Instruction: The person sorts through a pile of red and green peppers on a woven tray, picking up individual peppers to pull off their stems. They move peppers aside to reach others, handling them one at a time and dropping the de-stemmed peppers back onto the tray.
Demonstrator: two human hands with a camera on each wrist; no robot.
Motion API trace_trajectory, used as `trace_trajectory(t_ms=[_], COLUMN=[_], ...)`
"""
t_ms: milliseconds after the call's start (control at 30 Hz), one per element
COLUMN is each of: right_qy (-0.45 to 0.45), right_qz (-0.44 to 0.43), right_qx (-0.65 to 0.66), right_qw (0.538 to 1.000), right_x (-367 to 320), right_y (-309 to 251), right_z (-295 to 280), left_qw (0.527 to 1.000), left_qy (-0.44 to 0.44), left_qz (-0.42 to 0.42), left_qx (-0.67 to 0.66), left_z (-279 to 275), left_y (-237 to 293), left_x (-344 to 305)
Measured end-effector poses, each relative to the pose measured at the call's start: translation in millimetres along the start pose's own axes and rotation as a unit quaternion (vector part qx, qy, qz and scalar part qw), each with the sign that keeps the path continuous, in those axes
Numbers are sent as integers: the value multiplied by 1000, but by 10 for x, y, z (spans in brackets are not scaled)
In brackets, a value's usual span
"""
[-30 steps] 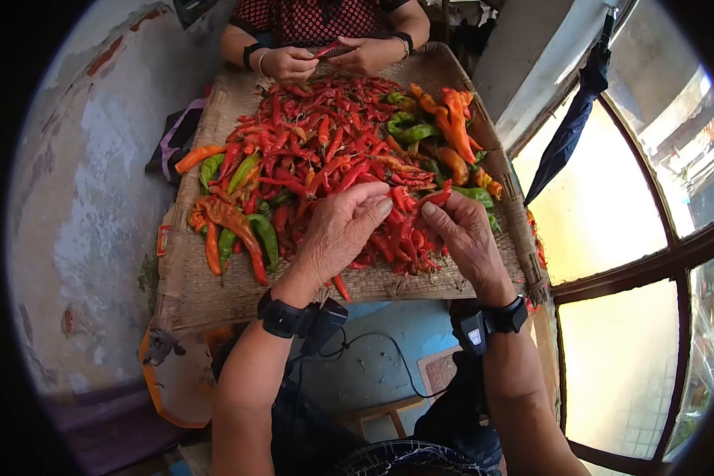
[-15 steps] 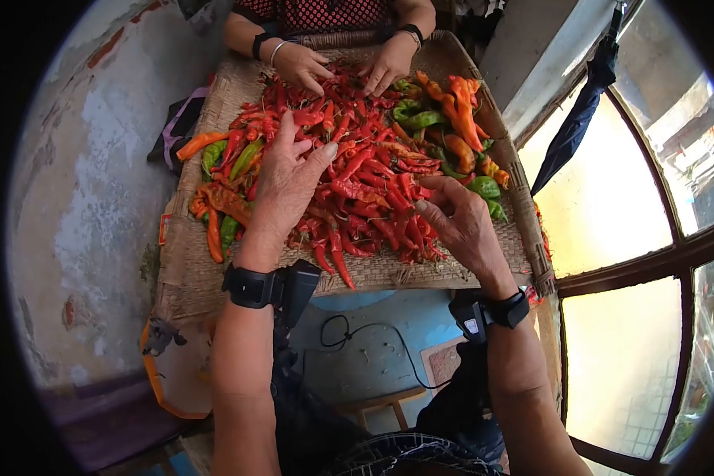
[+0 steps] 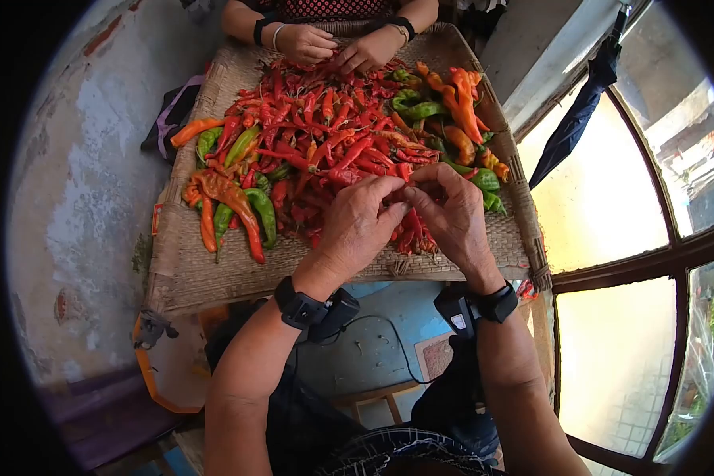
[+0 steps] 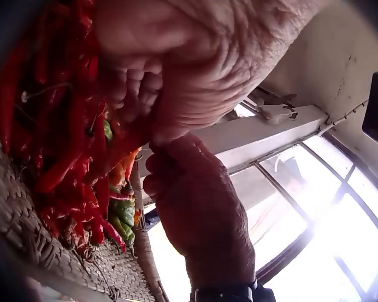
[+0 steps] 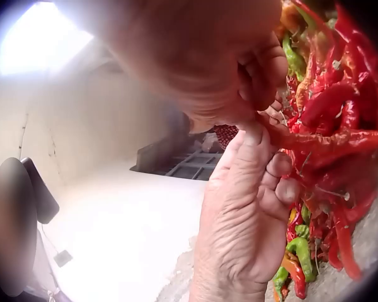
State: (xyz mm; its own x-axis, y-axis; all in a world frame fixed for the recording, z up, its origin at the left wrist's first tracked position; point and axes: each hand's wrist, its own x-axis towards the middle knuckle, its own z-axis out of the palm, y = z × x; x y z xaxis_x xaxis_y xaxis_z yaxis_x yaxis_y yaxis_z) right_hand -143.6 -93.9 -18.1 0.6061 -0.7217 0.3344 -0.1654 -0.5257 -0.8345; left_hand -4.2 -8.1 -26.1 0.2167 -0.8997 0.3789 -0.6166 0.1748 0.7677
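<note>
Over the near side of a heap of red chili peppers point(image 3: 325, 147), my two hands meet fingertip to fingertip. A red chili pepper point(image 5: 343, 139) sticks out from between them, one end hidden by the fingers. My left hand point(image 3: 361, 222) pinches it with thumb and fingers; in the right wrist view that left hand point(image 5: 239, 214) shows its thumb at the pepper's end. My right hand point(image 3: 452, 218) pinches at the same end with thumb and curled fingers. The heap lies on a woven tray point(image 3: 270, 274).
Across the tray, another person's hands point(image 3: 357, 57) work at the heap's far edge. Larger green and orange peppers lie left point(image 3: 230, 198) and right point(image 3: 460, 103). A folded umbrella point(image 3: 575, 119) hangs by the window point(image 3: 611, 349) at right; a wall point(image 3: 79, 222) stands at left.
My left hand swung out left over the heap with spread fingers, then came back to meet my right hand. The other person's hands lowered a red pepper, parted and drew together again.
</note>
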Motion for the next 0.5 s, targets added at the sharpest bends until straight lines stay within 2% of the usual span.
trace_trajectory(t_ms=[100,133,167,233,300,333,367,433,467,500], right_qy=[-8,8,25,100,141,156,157,-2,-32,-33], right_qz=[18,40,62,34,33,-3,-3,21,-33,-33], right_qx=[64,86,108,112,3,-32,-32,-170,-181,-180], right_qw=[998,995,992,988,989,987,987,985,982,982], right_x=[-4,4,3,60,108,115,89,30,-8,-50], right_y=[26,-77,-128,-22,84,152,197,195,238,238], right_z=[-58,-116,-159,-279,-439,-446,-446,-417,-329,-244], left_qw=[993,983,983,955,937,926,914,910,910,954], left_qy=[-29,-48,-50,-122,-10,120,208,279,279,182], left_qz=[-65,-102,-102,-210,-184,-112,-110,-129,-128,-134], left_qx=[-99,-141,-143,-168,-296,-340,-331,-277,-277,-199], left_z=[-27,-59,-120,-301,-397,-382,-394,-465,-500,-537], left_y=[8,7,8,39,-86,-74,-55,-159,-195,-206], left_x=[41,60,79,131,199,245,280,335,308,268])
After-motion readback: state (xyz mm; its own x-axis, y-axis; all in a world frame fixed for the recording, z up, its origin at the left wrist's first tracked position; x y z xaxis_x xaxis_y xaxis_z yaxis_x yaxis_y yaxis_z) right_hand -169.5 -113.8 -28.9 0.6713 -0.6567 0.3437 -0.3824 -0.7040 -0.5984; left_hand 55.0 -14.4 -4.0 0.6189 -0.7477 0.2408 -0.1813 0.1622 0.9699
